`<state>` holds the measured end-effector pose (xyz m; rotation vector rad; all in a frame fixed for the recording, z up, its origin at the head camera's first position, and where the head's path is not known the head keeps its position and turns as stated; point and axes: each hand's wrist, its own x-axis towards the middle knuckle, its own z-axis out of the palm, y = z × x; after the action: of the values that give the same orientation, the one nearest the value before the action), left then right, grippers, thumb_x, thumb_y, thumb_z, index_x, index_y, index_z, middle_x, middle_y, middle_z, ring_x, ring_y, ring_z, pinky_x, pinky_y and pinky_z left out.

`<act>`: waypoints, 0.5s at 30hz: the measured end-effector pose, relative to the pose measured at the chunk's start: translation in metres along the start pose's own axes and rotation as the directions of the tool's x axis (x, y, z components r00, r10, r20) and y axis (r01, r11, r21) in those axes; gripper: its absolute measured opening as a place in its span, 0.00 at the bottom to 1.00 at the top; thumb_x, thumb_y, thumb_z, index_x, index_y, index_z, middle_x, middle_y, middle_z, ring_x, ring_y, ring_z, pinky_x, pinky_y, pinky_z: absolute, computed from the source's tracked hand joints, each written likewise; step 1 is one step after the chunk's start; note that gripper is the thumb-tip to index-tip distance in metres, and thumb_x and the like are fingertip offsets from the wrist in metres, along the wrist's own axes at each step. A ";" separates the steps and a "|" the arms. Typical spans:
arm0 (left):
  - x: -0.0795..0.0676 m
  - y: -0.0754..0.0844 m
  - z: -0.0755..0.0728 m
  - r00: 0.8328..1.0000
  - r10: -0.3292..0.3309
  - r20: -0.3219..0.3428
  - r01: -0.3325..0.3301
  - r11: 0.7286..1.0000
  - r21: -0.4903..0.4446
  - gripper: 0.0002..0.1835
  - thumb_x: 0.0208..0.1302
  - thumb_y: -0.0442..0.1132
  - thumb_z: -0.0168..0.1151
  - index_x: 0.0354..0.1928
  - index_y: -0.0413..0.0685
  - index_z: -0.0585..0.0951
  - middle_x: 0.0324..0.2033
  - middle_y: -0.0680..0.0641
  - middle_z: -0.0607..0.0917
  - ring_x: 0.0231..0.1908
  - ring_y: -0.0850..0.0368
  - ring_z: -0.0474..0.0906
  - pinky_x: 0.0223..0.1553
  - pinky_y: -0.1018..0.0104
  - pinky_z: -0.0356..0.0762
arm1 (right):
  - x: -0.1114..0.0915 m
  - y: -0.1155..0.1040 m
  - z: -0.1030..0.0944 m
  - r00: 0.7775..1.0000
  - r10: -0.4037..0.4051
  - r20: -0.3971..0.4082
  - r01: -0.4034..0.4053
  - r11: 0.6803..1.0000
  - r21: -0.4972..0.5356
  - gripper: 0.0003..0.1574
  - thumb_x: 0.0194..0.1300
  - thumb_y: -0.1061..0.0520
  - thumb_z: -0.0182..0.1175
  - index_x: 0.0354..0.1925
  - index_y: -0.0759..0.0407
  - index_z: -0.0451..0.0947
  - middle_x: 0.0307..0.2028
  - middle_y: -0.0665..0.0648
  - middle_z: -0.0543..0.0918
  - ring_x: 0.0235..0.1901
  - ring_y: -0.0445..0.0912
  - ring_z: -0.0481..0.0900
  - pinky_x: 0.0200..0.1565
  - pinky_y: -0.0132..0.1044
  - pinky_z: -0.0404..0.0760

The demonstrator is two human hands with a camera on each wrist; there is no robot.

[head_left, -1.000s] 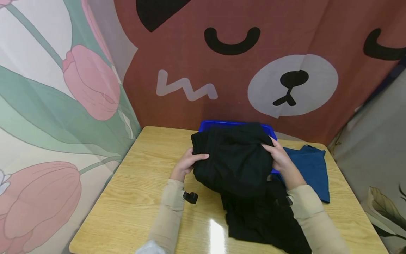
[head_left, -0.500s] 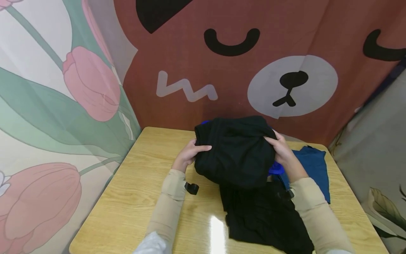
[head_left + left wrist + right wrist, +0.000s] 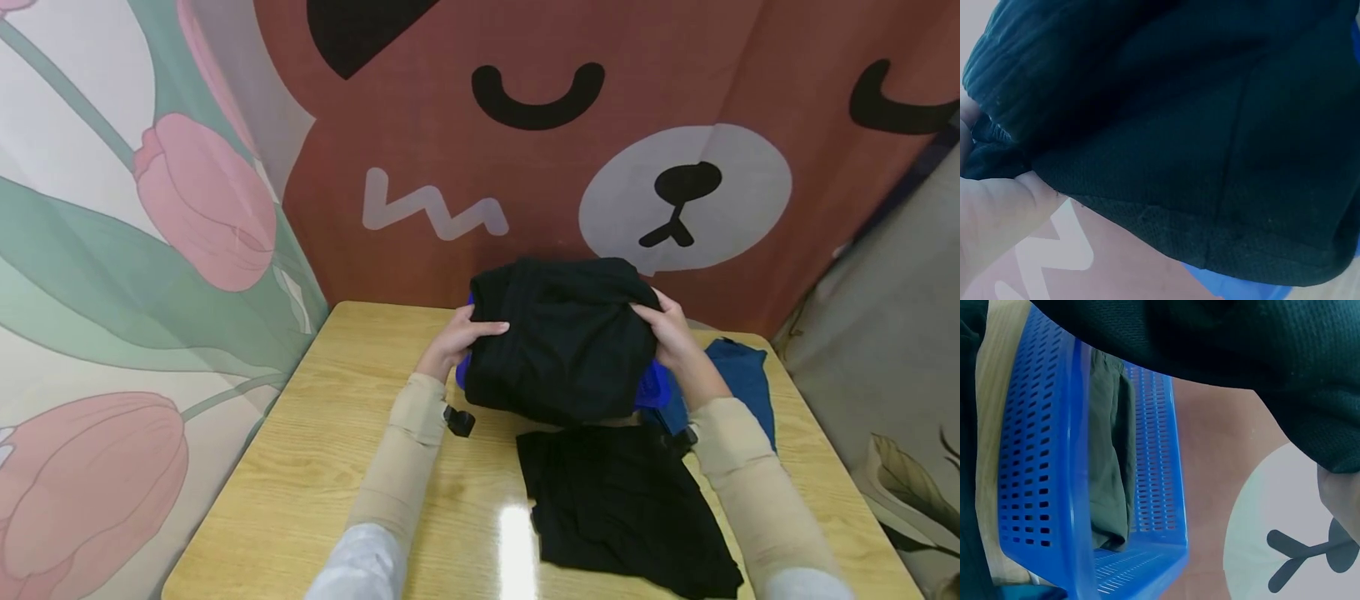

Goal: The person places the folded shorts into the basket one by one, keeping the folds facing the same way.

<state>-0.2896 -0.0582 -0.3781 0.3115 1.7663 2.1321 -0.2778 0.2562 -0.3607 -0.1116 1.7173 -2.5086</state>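
A folded black garment [image 3: 562, 342] is held up between my two hands over the blue plastic basket [image 3: 652, 390]. My left hand [image 3: 459, 337] grips its left side, thumb on the front and the other fingers mostly hidden behind. On the opposite side, my right hand [image 3: 673, 332] pinches the cloth near the upper corner. The left wrist view shows a gathered, elastic-looking edge on the black garment [image 3: 1166, 144]. Seen from the right wrist, the perforated basket [image 3: 1041, 456] has a grey-green folded garment [image 3: 1110, 450] standing against its inside.
Another black garment [image 3: 622, 508] lies flat on the wooden table [image 3: 315, 467], nearer to me. A blue garment [image 3: 742, 379] lies at the right, partly behind my forearm. Behind the table hangs a brown curtain [image 3: 420, 275] with a bear print.
Both hands have moved farther away and slightly right, carrying the folded black garment off the flat black one and over the basket. The grip looks the same.
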 end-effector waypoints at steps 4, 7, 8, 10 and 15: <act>0.005 0.005 0.002 1.000 -0.003 -0.011 0.003 1.000 0.021 0.18 0.62 0.28 0.55 0.54 0.36 0.68 0.40 0.47 0.77 0.35 0.58 0.77 0.37 0.68 0.78 | 0.004 -0.003 -0.001 1.000 -0.007 -0.018 0.007 0.999 -0.035 0.16 0.63 0.62 0.56 0.48 0.46 0.74 0.46 0.46 0.71 0.41 0.37 0.74 0.42 0.25 0.75; 0.009 0.008 0.003 0.999 -0.008 -0.040 0.009 0.999 0.038 0.19 0.61 0.29 0.56 0.54 0.36 0.69 0.40 0.47 0.77 0.35 0.58 0.77 0.37 0.68 0.77 | 0.007 -0.006 -0.002 1.000 -0.019 -0.020 0.018 0.999 -0.029 0.15 0.63 0.63 0.56 0.45 0.45 0.75 0.45 0.46 0.72 0.39 0.37 0.76 0.40 0.26 0.76; 0.010 0.010 0.003 0.999 -0.010 -0.052 0.013 0.999 0.045 0.20 0.61 0.29 0.57 0.55 0.36 0.69 0.40 0.47 0.77 0.35 0.57 0.76 0.37 0.67 0.77 | 0.009 -0.007 -0.002 0.999 -0.024 -0.022 0.023 0.999 -0.029 0.14 0.63 0.63 0.56 0.43 0.45 0.76 0.45 0.46 0.72 0.38 0.37 0.76 0.40 0.26 0.76; 0.013 0.012 0.004 0.997 -0.017 -0.074 0.022 0.998 0.058 0.21 0.60 0.30 0.58 0.56 0.36 0.69 0.41 0.46 0.77 0.35 0.57 0.76 0.37 0.67 0.77 | 0.011 -0.009 -0.002 0.999 -0.034 -0.027 0.033 0.999 -0.024 0.13 0.63 0.63 0.56 0.41 0.45 0.77 0.43 0.47 0.73 0.37 0.38 0.76 0.39 0.26 0.76; 0.021 0.018 0.007 0.995 -0.019 -0.101 0.026 0.997 0.068 0.27 0.57 0.31 0.61 0.59 0.38 0.67 0.46 0.44 0.77 0.38 0.56 0.75 0.41 0.64 0.77 | 0.016 -0.014 -0.002 0.997 -0.036 -0.062 0.034 0.999 -0.037 0.20 0.63 0.63 0.56 0.52 0.49 0.74 0.46 0.48 0.71 0.39 0.38 0.75 0.39 0.26 0.77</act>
<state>-0.3087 -0.0460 -0.3605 0.2045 1.8937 2.1082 -0.2943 0.2612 -0.3489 -0.0671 1.7993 -2.5325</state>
